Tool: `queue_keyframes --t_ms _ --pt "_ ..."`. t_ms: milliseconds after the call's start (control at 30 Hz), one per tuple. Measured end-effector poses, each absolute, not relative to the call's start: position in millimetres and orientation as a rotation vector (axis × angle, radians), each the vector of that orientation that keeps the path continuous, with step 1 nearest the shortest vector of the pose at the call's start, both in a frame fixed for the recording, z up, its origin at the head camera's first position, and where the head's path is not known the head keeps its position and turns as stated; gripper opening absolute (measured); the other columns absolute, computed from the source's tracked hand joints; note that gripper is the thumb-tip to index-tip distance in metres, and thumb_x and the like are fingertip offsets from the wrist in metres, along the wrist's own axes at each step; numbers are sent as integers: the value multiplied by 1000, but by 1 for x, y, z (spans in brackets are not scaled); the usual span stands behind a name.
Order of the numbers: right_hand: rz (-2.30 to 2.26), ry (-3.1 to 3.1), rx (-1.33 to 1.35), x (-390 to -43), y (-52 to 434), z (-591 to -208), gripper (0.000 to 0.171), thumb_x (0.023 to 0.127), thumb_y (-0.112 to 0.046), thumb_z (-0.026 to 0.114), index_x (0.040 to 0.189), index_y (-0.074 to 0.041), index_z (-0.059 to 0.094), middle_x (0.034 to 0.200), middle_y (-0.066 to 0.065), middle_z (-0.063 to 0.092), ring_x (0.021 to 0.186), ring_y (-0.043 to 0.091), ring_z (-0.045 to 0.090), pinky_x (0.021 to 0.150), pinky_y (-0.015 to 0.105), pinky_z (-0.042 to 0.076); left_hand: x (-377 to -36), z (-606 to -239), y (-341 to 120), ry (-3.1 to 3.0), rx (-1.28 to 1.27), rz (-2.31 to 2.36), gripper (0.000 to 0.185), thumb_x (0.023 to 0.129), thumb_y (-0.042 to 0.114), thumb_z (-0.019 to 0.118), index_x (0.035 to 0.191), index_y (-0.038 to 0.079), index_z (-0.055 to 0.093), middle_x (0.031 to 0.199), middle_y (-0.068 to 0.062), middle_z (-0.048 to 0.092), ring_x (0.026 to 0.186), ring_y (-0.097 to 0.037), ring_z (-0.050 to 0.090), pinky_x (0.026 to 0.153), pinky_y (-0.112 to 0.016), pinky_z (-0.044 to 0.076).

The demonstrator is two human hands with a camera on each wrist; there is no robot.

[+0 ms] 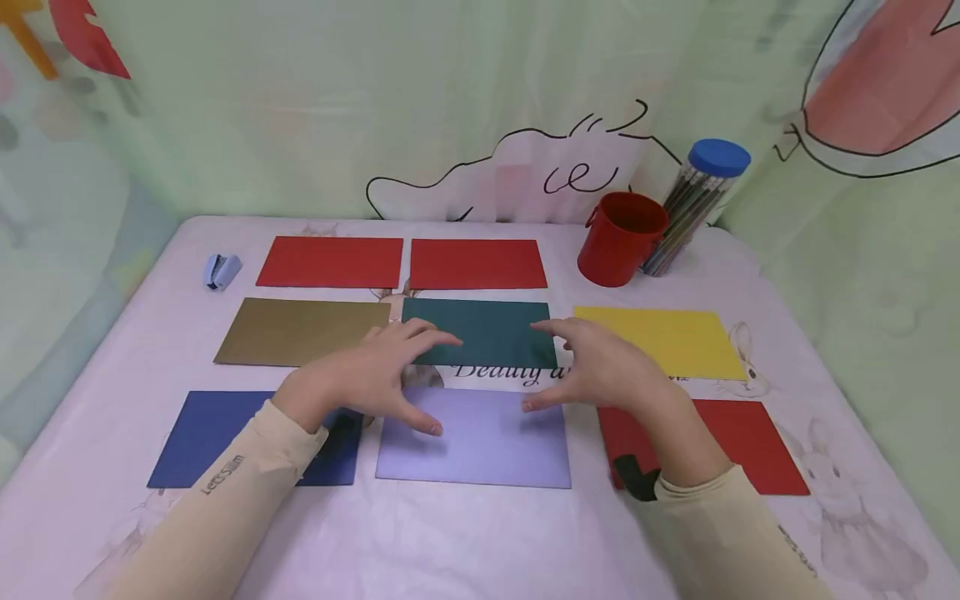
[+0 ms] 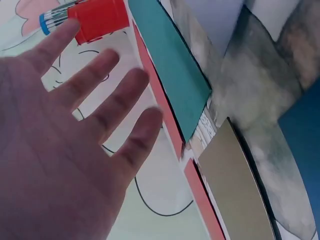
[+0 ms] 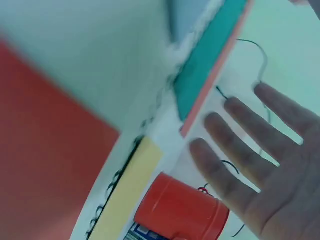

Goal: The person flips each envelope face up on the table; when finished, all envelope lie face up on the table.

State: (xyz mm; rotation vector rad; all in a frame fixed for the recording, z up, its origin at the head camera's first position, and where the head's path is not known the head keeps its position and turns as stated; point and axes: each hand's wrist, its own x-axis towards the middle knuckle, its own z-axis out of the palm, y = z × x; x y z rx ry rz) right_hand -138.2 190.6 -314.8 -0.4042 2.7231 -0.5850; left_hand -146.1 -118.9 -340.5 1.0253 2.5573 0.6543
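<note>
Both hands hover spread-fingered, holding nothing. The left hand (image 1: 367, 379) sits above the near-left edge of the green card (image 1: 480, 332), its thumb over the lavender card (image 1: 474, 437). The right hand (image 1: 603, 371) hovers just right of the green card, thumb toward the lavender card's far-right corner. Whether any fingertip touches a card cannot be told. The wide finger spread likely suits flat, thin sheets that must be pressed or slid, not pinched. All cards are matte rectangles laid in rows on a white printed tablecloth (image 1: 465, 533), well apart from one another. A gold card (image 1: 300, 331) lies left, a yellow card (image 1: 663, 340) right. A red metal cup (image 1: 621, 238) stands far right.
</note>
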Motion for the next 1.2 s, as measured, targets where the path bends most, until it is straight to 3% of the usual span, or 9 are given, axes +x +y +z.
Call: queue_keyframes --t_ms 267,600,900,1200 --pt "-725 2520 -513 -114 188 -316 109 59 -50 95 150 -14 45 144 8 49 127 33 48 97 52 49 -128 -345 -122 2411 1127 759 97 67 55 90 146 18 47 134 1 47 120 -20 47 98 -42 43" --pt "-638 2482 -563 -107 183 -328 105 60 -50 95 148 -18 47 139 5 50 126 29 47 98 52 48 -113 -351 -123 2397 1110 641 110 63 59 90 152 21 38 139 2 43 124 -20 38 99 -48 37" --pt "-541 2478 -561 -113 172 -329 102 56 -48 97 143 -20 50 126 3 53 118 25 51 89 47 54 -115 -362 -117 2471 1117 478 123 57 63 91 155 19 30 141 2 40 126 -21 35 101 -53 28" --pt "-438 2455 -620 -125 163 -331 98 55 -47 98 138 -20 52 121 1 53 116 22 50 86 43 55 -122 -365 -116 2490 1104 407 115 59 56 91 150 13 36 138 -1 39 122 -22 35 103 -50 29"
